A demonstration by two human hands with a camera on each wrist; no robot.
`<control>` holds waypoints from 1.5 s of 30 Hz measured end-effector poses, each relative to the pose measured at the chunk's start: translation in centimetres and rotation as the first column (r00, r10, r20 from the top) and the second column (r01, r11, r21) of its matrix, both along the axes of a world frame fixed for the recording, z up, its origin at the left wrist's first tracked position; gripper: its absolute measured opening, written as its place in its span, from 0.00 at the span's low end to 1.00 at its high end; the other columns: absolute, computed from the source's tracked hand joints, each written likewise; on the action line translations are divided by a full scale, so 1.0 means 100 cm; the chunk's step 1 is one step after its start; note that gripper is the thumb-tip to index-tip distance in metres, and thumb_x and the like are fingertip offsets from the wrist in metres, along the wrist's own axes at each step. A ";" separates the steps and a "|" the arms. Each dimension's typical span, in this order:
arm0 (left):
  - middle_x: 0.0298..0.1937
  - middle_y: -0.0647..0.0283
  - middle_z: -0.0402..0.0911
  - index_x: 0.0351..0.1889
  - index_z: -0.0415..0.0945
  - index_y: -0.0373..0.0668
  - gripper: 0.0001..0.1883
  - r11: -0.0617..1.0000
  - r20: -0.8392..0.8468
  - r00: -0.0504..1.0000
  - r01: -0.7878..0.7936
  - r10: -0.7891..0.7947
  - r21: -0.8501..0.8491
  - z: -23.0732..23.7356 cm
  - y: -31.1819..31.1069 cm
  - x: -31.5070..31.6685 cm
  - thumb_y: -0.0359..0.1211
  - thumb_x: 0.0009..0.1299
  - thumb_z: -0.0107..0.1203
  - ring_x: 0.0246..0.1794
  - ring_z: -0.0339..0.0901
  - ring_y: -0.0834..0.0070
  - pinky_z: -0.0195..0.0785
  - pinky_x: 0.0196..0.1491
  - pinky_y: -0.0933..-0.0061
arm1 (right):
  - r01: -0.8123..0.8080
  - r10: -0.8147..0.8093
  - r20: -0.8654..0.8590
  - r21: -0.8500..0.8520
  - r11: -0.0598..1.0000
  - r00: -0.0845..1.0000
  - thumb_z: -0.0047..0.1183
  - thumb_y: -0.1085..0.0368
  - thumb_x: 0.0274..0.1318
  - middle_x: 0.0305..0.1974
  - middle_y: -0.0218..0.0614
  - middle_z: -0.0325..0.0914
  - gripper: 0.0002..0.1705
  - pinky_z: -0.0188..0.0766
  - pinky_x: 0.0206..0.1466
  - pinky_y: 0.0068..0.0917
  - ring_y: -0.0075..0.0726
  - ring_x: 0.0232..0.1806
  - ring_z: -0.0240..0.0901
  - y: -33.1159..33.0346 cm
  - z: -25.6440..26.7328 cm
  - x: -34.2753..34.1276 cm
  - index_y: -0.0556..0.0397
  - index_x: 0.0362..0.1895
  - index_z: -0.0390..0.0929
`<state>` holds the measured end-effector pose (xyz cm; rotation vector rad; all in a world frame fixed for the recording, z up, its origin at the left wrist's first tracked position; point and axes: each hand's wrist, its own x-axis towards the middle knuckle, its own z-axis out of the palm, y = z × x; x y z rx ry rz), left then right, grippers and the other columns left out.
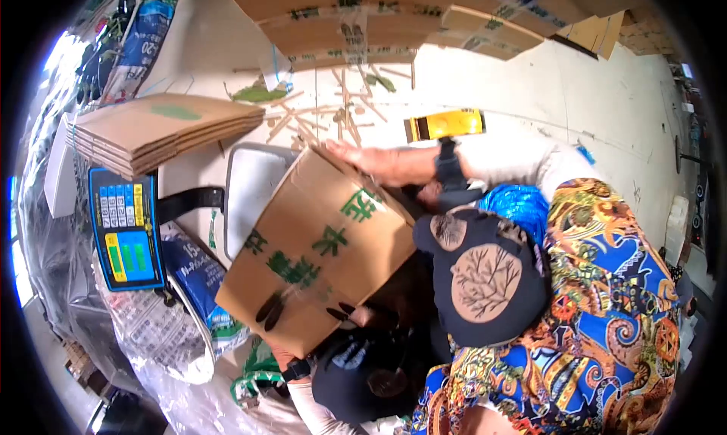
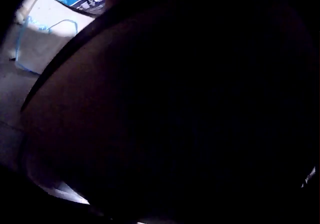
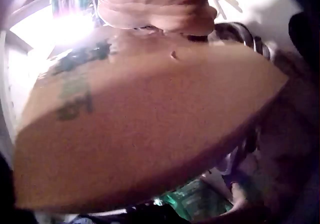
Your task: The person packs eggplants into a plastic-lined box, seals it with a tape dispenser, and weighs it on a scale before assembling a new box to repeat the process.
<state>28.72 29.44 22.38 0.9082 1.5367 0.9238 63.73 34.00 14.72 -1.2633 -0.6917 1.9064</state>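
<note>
A brown cardboard carton (image 1: 326,246) with green printed characters stands tilted in front of me in the head view, one side against the grey platform (image 1: 254,185) of a scale. My right hand (image 1: 371,162) lies along its upper edge, fingers stretched over the corner. In the right wrist view the palm side of that hand (image 3: 155,6) rests at the carton's top. At the lower edge, my left hand (image 1: 282,353) reaches under the carton. Its fingers are hidden there, so I cannot tell how they lie. Darkness fills most of the left wrist view.
A scale display with a keypad (image 1: 125,230) stands at left, near stacked flat cardboard (image 1: 166,124). Beyond lie scattered sticks (image 1: 341,109), a yellow object (image 1: 450,123) and more cartons (image 1: 356,18). Blue and white bags (image 1: 189,272) sit below the display.
</note>
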 end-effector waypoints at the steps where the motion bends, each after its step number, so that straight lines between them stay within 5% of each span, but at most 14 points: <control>1: 0.73 0.57 0.56 0.73 0.48 0.40 0.33 1.000 0.017 1.000 0.005 -0.005 -0.008 -0.003 0.002 0.006 0.52 0.78 0.36 0.68 0.60 0.61 0.45 0.72 0.62 | 0.063 -0.063 0.000 -0.054 0.997 0.998 0.30 0.28 0.63 0.72 0.35 0.54 0.48 0.56 0.70 0.36 0.38 0.71 0.51 0.002 -0.007 -0.007 0.50 0.74 0.48; 6: 0.72 0.57 0.57 0.73 0.49 0.40 0.33 0.999 0.084 0.996 0.027 -0.023 -0.037 -0.016 0.016 0.028 0.51 0.78 0.37 0.67 0.61 0.61 0.46 0.71 0.61 | 0.166 -0.179 0.073 0.156 0.974 0.981 0.30 0.29 0.65 0.58 0.37 0.73 0.42 0.66 0.61 0.33 0.31 0.57 0.68 0.004 -0.032 -0.012 0.49 0.63 0.69; 9: 0.71 0.57 0.58 0.72 0.50 0.41 0.32 0.998 0.126 0.990 0.061 -0.057 -0.030 -0.021 0.024 0.039 0.51 0.78 0.37 0.67 0.61 0.61 0.47 0.71 0.60 | 0.205 -0.208 -0.057 -0.045 0.978 0.977 0.31 0.32 0.66 0.61 0.38 0.70 0.41 0.63 0.64 0.33 0.33 0.61 0.66 -0.003 -0.016 0.009 0.51 0.66 0.66; 20: 0.69 0.57 0.60 0.70 0.53 0.41 0.31 0.988 0.198 0.970 0.150 -0.143 -0.019 -0.026 0.053 0.084 0.51 0.77 0.39 0.66 0.63 0.61 0.51 0.68 0.58 | 0.298 -0.286 0.119 -0.105 0.949 0.951 0.28 0.32 0.67 0.61 0.39 0.71 0.40 0.66 0.63 0.36 0.34 0.60 0.69 -0.078 0.001 0.096 0.49 0.67 0.65; 29: 0.68 0.57 0.62 0.69 0.55 0.41 0.30 0.955 0.211 0.934 0.296 -0.289 -0.001 -0.001 0.061 0.145 0.50 0.76 0.41 0.64 0.64 0.61 0.54 0.66 0.56 | 0.247 -0.262 0.092 0.152 0.957 0.961 0.26 0.33 0.67 0.61 0.39 0.71 0.40 0.69 0.62 0.38 0.36 0.59 0.71 -0.057 0.058 0.082 0.47 0.68 0.65; 32: 0.67 0.57 0.63 0.69 0.55 0.41 0.30 0.917 0.233 0.889 0.396 -0.395 0.042 0.021 0.061 0.175 0.50 0.76 0.41 0.64 0.65 0.60 0.55 0.66 0.56 | 0.287 -0.310 0.050 0.257 0.923 0.950 0.26 0.33 0.68 0.61 0.39 0.72 0.40 0.70 0.62 0.38 0.36 0.59 0.72 -0.051 0.102 0.080 0.46 0.68 0.65; 34: 0.67 0.57 0.63 0.68 0.56 0.41 0.29 0.884 0.249 0.849 0.462 -0.465 0.074 0.038 0.060 0.198 0.50 0.76 0.41 0.64 0.65 0.60 0.55 0.65 0.55 | 0.313 -0.291 -0.174 0.112 0.943 0.941 0.25 0.33 0.68 0.63 0.39 0.70 0.39 0.70 0.62 0.39 0.37 0.60 0.71 -0.051 0.147 0.099 0.46 0.69 0.63; 36: 0.66 0.57 0.64 0.68 0.56 0.41 0.29 0.840 0.269 0.798 0.530 -0.539 0.112 0.057 0.056 0.223 0.49 0.76 0.42 0.64 0.65 0.60 0.56 0.65 0.55 | 0.250 -0.249 -0.033 0.244 0.937 0.968 0.28 0.34 0.68 0.57 0.39 0.73 0.39 0.73 0.59 0.39 0.36 0.58 0.71 -0.066 0.181 0.114 0.49 0.65 0.66; 45: 0.65 0.57 0.66 0.67 0.58 0.42 0.28 0.619 0.300 0.550 0.752 -0.779 0.228 0.123 0.013 0.316 0.49 0.75 0.43 0.62 0.67 0.60 0.59 0.63 0.53 | 0.422 -0.435 -0.027 0.305 0.854 0.900 0.30 0.35 0.68 0.57 0.41 0.71 0.37 0.75 0.57 0.39 0.38 0.56 0.71 -0.172 0.219 0.198 0.51 0.65 0.64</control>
